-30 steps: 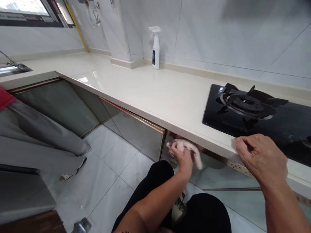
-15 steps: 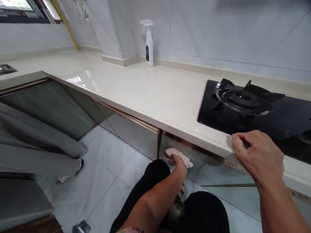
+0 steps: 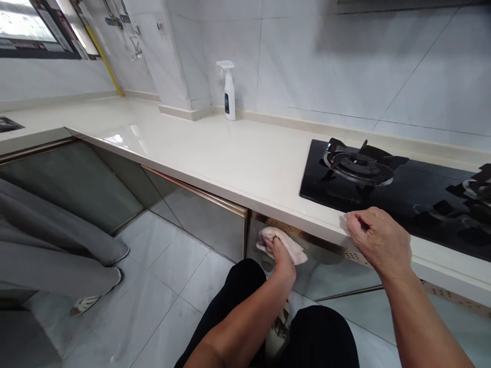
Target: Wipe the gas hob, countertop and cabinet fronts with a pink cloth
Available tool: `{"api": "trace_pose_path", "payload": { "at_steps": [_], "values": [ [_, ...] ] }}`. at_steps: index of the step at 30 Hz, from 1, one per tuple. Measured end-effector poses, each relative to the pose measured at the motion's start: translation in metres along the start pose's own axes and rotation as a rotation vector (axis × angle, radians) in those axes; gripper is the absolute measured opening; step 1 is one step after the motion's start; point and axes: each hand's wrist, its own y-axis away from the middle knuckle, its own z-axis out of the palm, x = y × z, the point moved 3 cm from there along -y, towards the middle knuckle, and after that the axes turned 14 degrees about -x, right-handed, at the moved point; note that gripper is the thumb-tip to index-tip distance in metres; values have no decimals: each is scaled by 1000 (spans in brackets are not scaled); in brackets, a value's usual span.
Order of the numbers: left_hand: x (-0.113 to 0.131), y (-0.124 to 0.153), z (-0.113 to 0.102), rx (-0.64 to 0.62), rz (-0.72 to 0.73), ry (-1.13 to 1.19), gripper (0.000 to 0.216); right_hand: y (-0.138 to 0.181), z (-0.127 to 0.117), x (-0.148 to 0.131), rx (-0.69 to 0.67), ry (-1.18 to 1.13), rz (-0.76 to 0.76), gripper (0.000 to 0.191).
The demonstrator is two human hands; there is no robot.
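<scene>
Cloth point(image 3: 295, 249) is sitting at five o'clock by the cabinet point(image 3: 330, 276); our left hand point(image 3: 283, 259) is gripping it, fingers bending. At four o'clock, our right hand point(image 3: 379, 240) is leaning on the counter point(image 3: 230, 153), fingers curling in.

Soft, cool light fills the room. Some comes in the window point(image 3: 26, 25) at ten o'clock, which is so bright it looks washed out. The counter point(image 3: 215, 158) has white glare near ten o'clock. The wall point(image 3: 330, 61) has a gray shadow at one o'clock. The door point(image 3: 326, 281) behind the cloth point(image 3: 297, 250) is dim, with dull reflections. The pants point(image 3: 322, 337) at six o'clock look almost plain black. The bottle's label point(image 3: 226, 104) is too fuzzy to read.
</scene>
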Motion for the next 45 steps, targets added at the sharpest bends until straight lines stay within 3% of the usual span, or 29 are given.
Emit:
{"api": "trace_pose_path", "payload": {
  "at_steps": [4,7,9,11,15,19,22,25,27,31,34,37,41,45],
  "values": [
    [34,-11,-19,34,103,-102,68,-1,0,-1,-24,-6,31,31],
    [47,4,-11,17,222,-190,66,-2,0,-1,-37,-2,30,31],
    [42,22,1,-32,282,-232,63,-3,-1,-1,-33,1,24,31],
    [29,43,17,-144,371,-300,61,-3,-1,-2,-34,5,26,30],
    [6,79,53,-507,617,-463,44,-4,2,-1,-33,14,35,30],
    [13,87,67,-729,941,-607,25,-7,-2,2,6,37,33,34],
    [25,69,50,-704,1032,-651,27,2,-10,-1,55,-108,2,33],
    [30,38,20,-573,998,-678,22,41,-6,-16,160,-412,93,31],
    [30,17,0,-492,982,-695,20,79,16,-35,140,-602,192,33],
    [33,-12,-29,-405,1009,-718,28,137,85,-80,-149,-932,250,37],
    [40,-24,-42,-282,1060,-719,35,142,121,-99,-269,-1048,245,52],
    [45,-28,-45,-183,1085,-689,41,126,138,-102,-234,-1082,262,58],
    [41,-21,-30,-269,1086,-626,45,118,152,-96,-117,-1051,330,59],
    [33,1,0,-537,1055,-641,43,139,163,-77,-28,-993,439,65]
  ]
}}
